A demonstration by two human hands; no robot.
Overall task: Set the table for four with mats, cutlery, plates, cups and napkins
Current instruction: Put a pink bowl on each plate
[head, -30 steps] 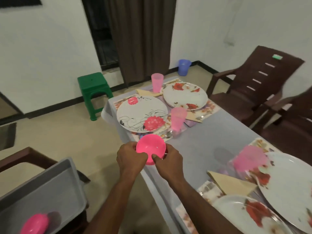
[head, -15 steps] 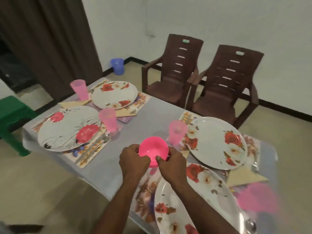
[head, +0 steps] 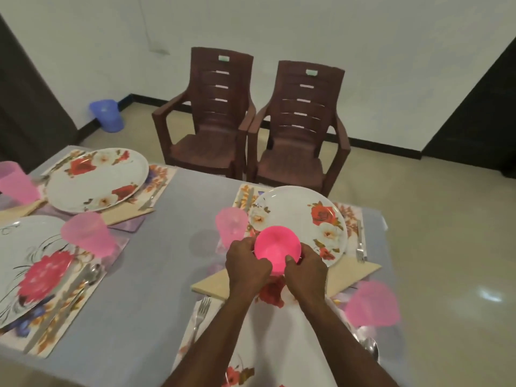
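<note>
Two hands: your left hand (head: 247, 268) and right hand (head: 305, 270) both grip one pink bowl (head: 277, 246), fingers curled round its sides and a thumb over its near rim.
Bowl position: it sits just right of the frame's centre, held over the near edge of the flowered plate (head: 300, 223), beside a pink cup (head: 231, 223); whether it touches the plate you cannot tell.
What changed: a second ago you held the bowl at the table's left edge near a grey tray; now you hold it over the right-hand settings, so you have carried it across.
Meaning for the task: the bowl looks bound for one of the two right-hand places, probably a plate.
Difference from the earlier frame: half a second ago the bowl was short of the far right plate, by the cup; now it overlaps that plate's rim, and both chairs (head: 296, 129) sit higher in the frame.
Settings visible: four plates on mats on the grey table (head: 167, 247), four pink cups, folded napkins (head: 354, 270) between the right-hand plates, a fork (head: 199, 317) lower centre, cutlery beside the others.
Progress: the settings appear nearly complete; the bowl is an extra still in hand.
Care: lower it level so the plate stays put.
</note>
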